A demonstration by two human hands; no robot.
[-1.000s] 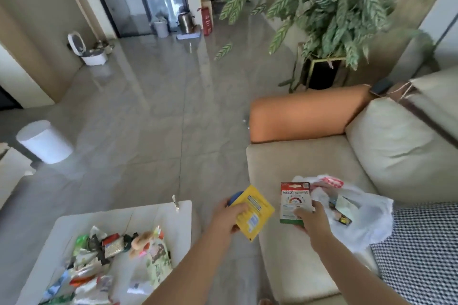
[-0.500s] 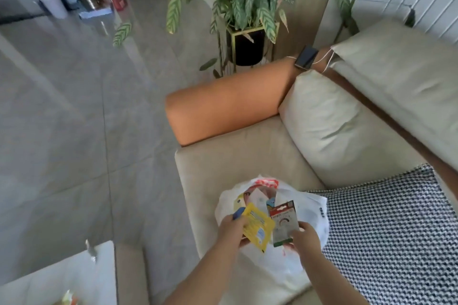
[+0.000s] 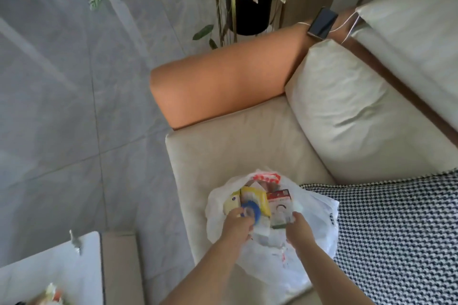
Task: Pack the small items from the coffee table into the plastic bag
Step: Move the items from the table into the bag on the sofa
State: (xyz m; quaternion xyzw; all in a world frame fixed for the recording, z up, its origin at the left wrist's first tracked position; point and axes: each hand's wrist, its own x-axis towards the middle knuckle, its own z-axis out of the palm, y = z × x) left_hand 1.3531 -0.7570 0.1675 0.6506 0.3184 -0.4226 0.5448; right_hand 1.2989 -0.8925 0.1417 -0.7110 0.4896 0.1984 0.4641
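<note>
On the beige sofa seat (image 3: 247, 141) lies the plastic bag (image 3: 319, 225); left hand (image 3: 235, 226) pinches a blue roll (image 3: 251, 212), right hand (image 3: 298, 230) seemingly pinches a red-white packet (image 3: 281, 205). White surface (image 3: 49, 270) sits lower left on grey tiled floor (image 3: 74, 106).

Beige sofa (image 3: 243, 146) fills the middle, its orange armrest (image 3: 223, 89) running along the far edge of the seat. A dark phone (image 3: 322, 23) lies at the armrest's right end, white cable trailing off it. Houndstooth cushion (image 3: 396, 235) sits at the seat's right. A potted plant (image 3: 250, 5) stands on the grey tiles behind the armrest.
</note>
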